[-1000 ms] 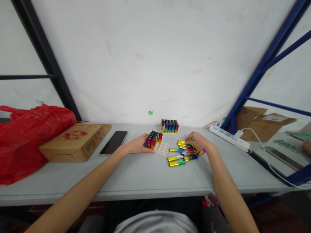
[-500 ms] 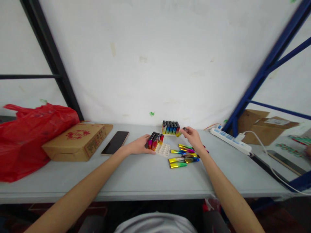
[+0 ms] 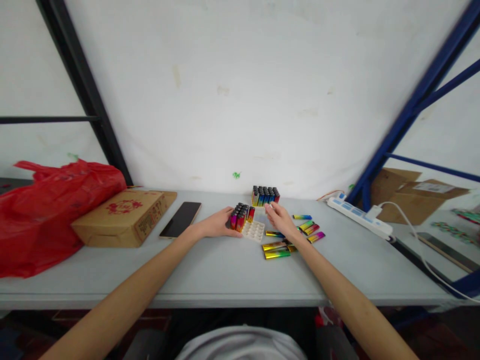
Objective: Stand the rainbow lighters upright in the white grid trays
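Observation:
My left hand (image 3: 217,223) is wrapped round the left end of a white holed tray (image 3: 255,231), thumb in front and fingers behind. Several shiny, black-topped lighters (image 3: 239,220) stand upright in that end, while the holes to the right are bare. My right hand (image 3: 279,220) hovers above the tray's back right, fingertips pinched together around a lighter that is mostly hidden by them. Under and beside the right forearm lie several loose rainbow-coloured lighters (image 3: 277,255). Behind, a block of upright lighters (image 3: 264,196) stands close to the wall.
To the left are a black-screened phone (image 3: 181,220), a cardboard box (image 3: 123,217) and a red plastic bag (image 3: 63,215). A white power strip (image 3: 358,218) with a cable lies at the right, by a blue metal frame (image 3: 393,135). The white wall (image 3: 240,100) bounds the table behind.
My right hand has moved left and slightly toward me, from beside the rear block to over the tray. My left hand keeps its hold. The view has shifted slightly.

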Demonstrator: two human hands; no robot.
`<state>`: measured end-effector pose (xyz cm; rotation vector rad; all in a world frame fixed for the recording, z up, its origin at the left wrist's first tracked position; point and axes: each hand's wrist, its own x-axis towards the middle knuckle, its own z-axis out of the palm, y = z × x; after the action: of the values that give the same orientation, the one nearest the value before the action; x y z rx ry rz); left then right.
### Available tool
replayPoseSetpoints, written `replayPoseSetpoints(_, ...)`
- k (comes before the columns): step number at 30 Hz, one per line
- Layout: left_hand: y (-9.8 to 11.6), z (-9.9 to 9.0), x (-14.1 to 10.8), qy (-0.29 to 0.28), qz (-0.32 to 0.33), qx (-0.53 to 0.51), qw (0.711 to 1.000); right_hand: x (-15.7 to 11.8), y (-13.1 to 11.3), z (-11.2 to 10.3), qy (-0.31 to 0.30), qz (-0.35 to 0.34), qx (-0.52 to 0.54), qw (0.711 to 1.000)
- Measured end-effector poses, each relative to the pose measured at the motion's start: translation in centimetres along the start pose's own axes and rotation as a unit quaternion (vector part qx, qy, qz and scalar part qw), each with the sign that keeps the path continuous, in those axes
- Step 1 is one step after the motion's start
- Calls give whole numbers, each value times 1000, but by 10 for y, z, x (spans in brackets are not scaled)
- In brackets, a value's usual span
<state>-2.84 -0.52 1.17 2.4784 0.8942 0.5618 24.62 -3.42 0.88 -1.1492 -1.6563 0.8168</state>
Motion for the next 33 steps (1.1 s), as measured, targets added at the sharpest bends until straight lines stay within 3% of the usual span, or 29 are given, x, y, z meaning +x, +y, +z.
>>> replayPoseSetpoints(4,-2,1,0,1,-1,1,1000,-3,-4,3,88,-70,-144,983)
replayPoseSetpoints(9,-2,1,0,1,-6,9,1000,-4,-7,6,111,-97,-176,973)
replayPoseSetpoints(33,0,0,-1,7,-3,3,1000,-5,-10,3,96,-104,-212,967)
